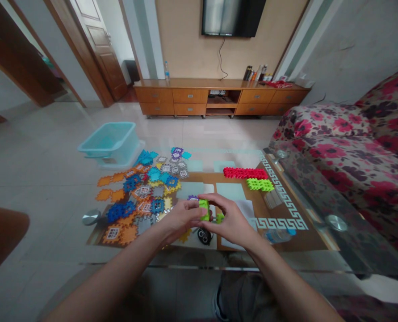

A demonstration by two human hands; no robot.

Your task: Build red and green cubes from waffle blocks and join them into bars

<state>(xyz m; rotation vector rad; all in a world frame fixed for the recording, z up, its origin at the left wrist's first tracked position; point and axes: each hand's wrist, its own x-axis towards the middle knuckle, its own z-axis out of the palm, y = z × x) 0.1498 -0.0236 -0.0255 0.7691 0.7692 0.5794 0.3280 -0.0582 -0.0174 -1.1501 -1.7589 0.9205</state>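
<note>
Glass table (353,250) (plastic tiles (153,174) scattered) before a wooden cabinet (219,96).

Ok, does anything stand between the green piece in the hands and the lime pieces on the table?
Yes, the right hand gripping the green piece is on that side. Beyond it, only flat pale sheets lie before the lime pieces.

Plastic tiles (141,192) lie left on the glass table (215,267), with a tub (108,143) behind it on the floor (51,152).
</note>
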